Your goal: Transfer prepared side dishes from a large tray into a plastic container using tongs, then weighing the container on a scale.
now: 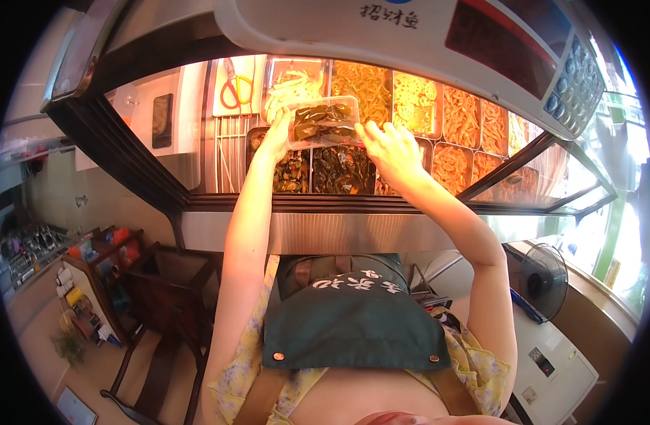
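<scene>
A clear plastic food container [323,122] is held up inside the lit display case, above the metal trays. Dark green, glossy food, perhaps kelp, fills it, and I see no lid on it. My left hand [276,136] grips its left end. At its right end, the fingertips of my right hand [391,147] pinch the rim. Directly below it lies a tray of dark, shiny strips with red bits [343,170]. Beside that is a tray of dark mixed food [292,171], partly behind my left wrist. Behind the container stand trays of pale strips [297,81] and yellowish shreds [364,79].
Scissors [236,91] with red and yellow handles lie left of the trays, above a wire rack [231,152]. Above hangs a scale [410,32] with a keypad. The case's metal front edge [325,204] runs under my forearms. A fan [542,282] stands to the right.
</scene>
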The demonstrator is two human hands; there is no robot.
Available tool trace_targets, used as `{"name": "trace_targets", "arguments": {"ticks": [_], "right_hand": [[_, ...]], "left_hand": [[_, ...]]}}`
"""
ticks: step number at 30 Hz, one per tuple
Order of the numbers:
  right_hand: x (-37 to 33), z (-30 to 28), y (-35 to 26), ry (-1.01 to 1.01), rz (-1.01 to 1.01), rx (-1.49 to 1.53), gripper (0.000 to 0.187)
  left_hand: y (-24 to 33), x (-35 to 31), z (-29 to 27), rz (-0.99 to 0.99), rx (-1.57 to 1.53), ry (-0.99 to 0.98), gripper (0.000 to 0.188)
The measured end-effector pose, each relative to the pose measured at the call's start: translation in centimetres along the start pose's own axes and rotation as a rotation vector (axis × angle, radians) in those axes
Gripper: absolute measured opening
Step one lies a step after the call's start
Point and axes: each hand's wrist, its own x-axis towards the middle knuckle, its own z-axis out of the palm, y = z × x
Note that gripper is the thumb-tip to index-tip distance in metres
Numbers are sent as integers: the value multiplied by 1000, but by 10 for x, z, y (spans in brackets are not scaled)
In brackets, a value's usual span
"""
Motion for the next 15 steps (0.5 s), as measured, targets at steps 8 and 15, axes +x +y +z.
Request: {"name": "trace_targets", "arguments": {"ticks": [8, 15], "right_hand": [[-27, 59, 63, -112, 533, 382, 46], [6, 173, 72, -446, 857, 735, 37]], "left_hand": [[21, -9, -10, 309, -56, -3, 69], [39, 1, 30, 422, -288, -343, 62]]}}
